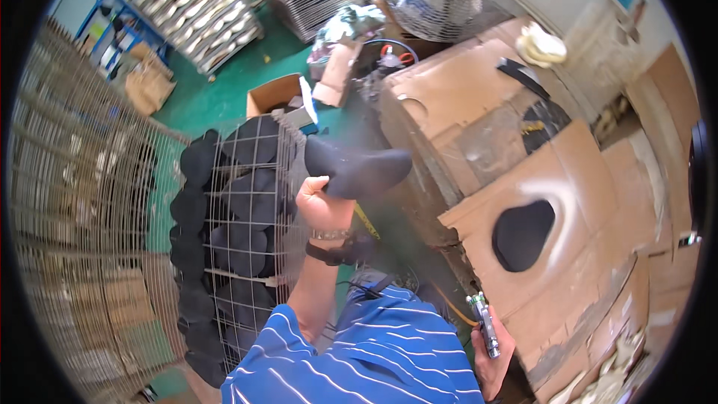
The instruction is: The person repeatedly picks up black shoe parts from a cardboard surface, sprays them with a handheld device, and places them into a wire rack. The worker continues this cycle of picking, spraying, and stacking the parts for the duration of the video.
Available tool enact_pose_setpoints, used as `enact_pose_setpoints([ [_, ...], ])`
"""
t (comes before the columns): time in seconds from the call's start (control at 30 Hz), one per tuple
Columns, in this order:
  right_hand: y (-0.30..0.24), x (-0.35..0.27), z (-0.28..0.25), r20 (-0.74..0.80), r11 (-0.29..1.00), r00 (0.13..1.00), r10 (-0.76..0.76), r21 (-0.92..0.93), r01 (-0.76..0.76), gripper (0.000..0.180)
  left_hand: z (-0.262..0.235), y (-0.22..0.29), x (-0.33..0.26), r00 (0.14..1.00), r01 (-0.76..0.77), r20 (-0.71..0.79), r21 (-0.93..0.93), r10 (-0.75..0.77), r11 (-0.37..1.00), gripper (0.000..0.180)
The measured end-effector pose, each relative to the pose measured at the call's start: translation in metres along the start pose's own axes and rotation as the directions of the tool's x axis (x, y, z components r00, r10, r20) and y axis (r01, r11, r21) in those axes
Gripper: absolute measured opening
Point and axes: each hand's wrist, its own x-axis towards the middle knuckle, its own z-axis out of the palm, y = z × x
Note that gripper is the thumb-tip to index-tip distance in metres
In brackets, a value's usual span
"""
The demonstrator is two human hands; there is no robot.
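Left hand [323,206] up at mid-frame, fingers clamped on the heel end of a dark insole [357,170]; long axis running right and a touch up, toe end poking out toward the cardboard spray table [479,127]. Sits between the wire rack [247,209] full of more dark insoles on the left and the insole-shaped black cutout [522,233] off to the lower right. Forearm raised steep, wrist bent back. Right hand [490,344] low, curled round a small spray gun [485,325], well apart from the insole.
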Motion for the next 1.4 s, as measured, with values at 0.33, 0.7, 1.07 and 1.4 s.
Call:
enact_pose_setpoints([
  [0.33,-0.061,0.036,0.076,0.150,0.981,0.983,-0.106,-0.147,0.129,0.049,-0.067,0.201,0.138,0.829,-0.468,-0.286,0.113,0.480,0.876,0.008],
  [0.7,-0.078,0.038,0.112,0.140,0.962,0.986,-0.089,-0.243,0.122,0.047,-0.231,0.306,0.220,0.405,-0.423,-0.548,0.597,0.732,0.682,0.051],
  [1.07,-0.058,0.033,0.089,0.102,0.962,0.988,-0.119,-0.235,0.140,0.054,-0.318,0.306,0.217,0.618,0.277,0.045,0.922,0.785,-0.271,0.057],
  [1.4,-0.036,-0.008,0.039,-0.156,0.974,0.979,-0.132,-0.205,0.099,0.058,-0.251,0.266,0.181,0.640,0.574,0.008,0.660,0.768,-0.485,0.088],
])
